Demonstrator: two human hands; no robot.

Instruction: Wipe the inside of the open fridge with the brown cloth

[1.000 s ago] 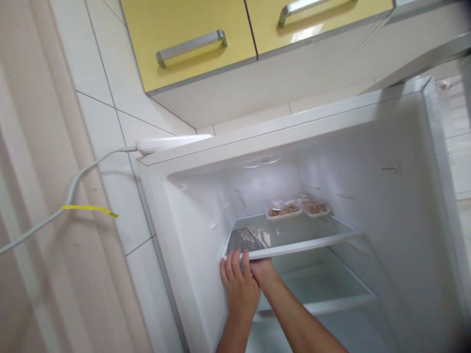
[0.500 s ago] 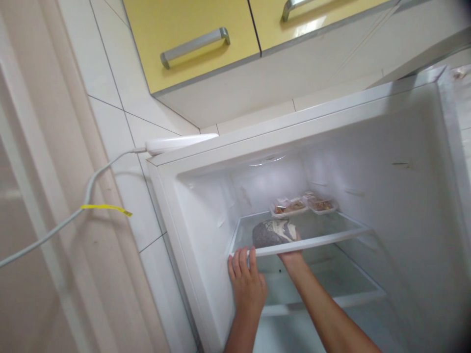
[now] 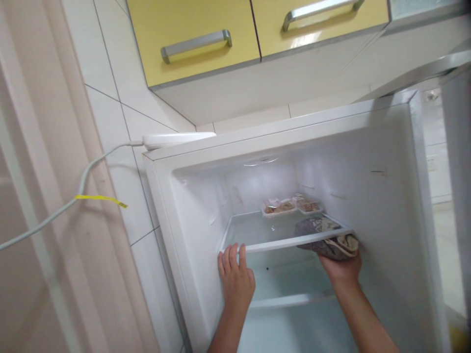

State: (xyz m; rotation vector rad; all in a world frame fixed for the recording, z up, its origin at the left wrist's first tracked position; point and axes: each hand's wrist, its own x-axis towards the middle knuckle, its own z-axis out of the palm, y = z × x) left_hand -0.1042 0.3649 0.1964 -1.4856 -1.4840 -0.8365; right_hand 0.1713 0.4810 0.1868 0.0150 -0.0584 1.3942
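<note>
A grey cloth (image 3: pixel 338 246) with a cream pattern is bunched in my right hand (image 3: pixel 344 268), which holds it from below at the right front of the upper glass shelf (image 3: pixel 250 229). Part of the cloth shows through the glass, so it lies under the shelf, and its front part folds out below the white front edge. My left hand (image 3: pixel 236 277) grips that edge at its left corner, with the fingertips over the top; its thumb is partly hidden. Two clear packs of food, a left pack (image 3: pixel 278 208) and a right pack (image 3: pixel 307 204), sit at the back of this shelf.
A lower shelf (image 3: pixel 290 300) runs beneath, inside the white refrigerator (image 3: pixel 198 215). Its open door (image 3: pixel 456 162) stands at the right. Yellow cabinets (image 3: pixel 198 29) hang above. A white cable (image 3: pixel 86 171) with a yellow tie (image 3: pixel 101 198) crosses the left side.
My right hand has moved the cloth rightward along the underside of the upper shelf, to its right front corner. My left hand keeps its hold on the left corner. The view has shifted slightly.
</note>
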